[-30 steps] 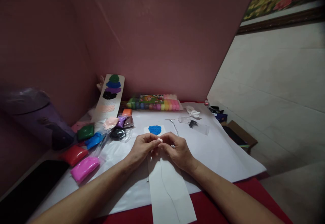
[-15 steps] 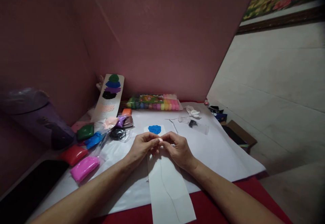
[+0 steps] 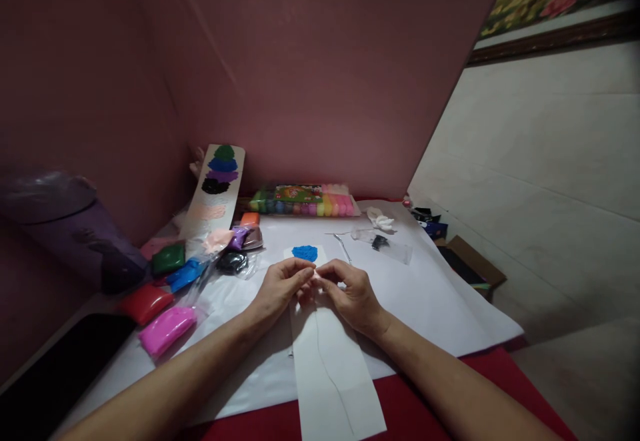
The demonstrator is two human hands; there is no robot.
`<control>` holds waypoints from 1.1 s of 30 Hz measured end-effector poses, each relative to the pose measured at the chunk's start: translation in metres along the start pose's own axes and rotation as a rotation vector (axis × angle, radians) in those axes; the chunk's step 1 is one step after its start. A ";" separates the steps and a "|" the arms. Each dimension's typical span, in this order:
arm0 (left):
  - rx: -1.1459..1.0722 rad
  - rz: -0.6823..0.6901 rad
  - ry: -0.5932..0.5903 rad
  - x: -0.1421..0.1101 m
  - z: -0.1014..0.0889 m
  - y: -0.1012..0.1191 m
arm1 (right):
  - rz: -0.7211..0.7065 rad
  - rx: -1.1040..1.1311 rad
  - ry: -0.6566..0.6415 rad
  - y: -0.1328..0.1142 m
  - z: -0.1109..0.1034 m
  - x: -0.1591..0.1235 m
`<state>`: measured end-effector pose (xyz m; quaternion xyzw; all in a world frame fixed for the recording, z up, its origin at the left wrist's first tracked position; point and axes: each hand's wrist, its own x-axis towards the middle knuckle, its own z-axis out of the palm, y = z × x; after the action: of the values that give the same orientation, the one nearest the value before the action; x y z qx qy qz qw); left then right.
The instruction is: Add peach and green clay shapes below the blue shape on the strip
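Over a long white card strip (image 3: 333, 361), my left hand (image 3: 281, 289) and my right hand (image 3: 354, 295) meet fingertip to fingertip. Both are closed in a pinch on a small piece of pale pink clay (image 3: 315, 275), mostly covered by the fingers. A thin curved line runs down the strip toward me. Just beyond my fingers, a textured patch of blue clay (image 3: 305, 253) sits on the strip's far end. A slim metal tool (image 3: 343, 249) lies a little past my right hand.
Soft clay packets, among them pink (image 3: 167, 331), red (image 3: 146, 304) and black (image 3: 232, 263), lie at left. A card with coloured clay patches (image 3: 193, 222) leans behind them. At the back is a multicoloured clay pack (image 3: 303, 202); a dark tablet-like slab (image 3: 65, 367) lies front left.
Fingertips have drawn slightly closer around the pale pink clay, and less of it shows now. Arms, strip and the other things stay where they were.
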<state>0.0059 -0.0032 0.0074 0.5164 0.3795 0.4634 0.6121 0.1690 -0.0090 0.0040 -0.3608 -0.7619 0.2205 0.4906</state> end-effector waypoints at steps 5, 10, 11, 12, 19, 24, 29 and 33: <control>0.009 0.004 -0.023 0.000 -0.001 -0.001 | -0.003 -0.018 -0.025 0.000 0.000 0.000; -0.011 0.018 -0.026 -0.001 0.000 0.001 | 0.000 -0.015 -0.012 0.000 0.000 0.000; -0.012 0.016 -0.030 -0.001 0.000 0.001 | 0.000 -0.011 -0.008 0.000 0.000 -0.001; -0.013 0.015 -0.035 -0.001 0.000 0.001 | 0.000 -0.007 -0.006 0.001 0.000 -0.001; -0.009 0.025 -0.026 0.000 0.000 0.000 | 0.003 -0.041 -0.037 -0.001 -0.002 0.000; -0.021 0.029 0.092 0.000 0.003 0.001 | 0.072 -0.027 0.029 -0.005 -0.001 0.001; -0.101 0.017 0.158 0.000 0.004 0.003 | 0.130 -0.036 0.113 -0.003 -0.002 0.003; -0.094 0.003 0.156 -0.001 0.004 0.004 | 0.181 -0.025 0.144 0.004 -0.002 0.003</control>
<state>0.0090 -0.0052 0.0116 0.4501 0.4031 0.5203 0.6035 0.1715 -0.0042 0.0041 -0.4490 -0.6917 0.2280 0.5177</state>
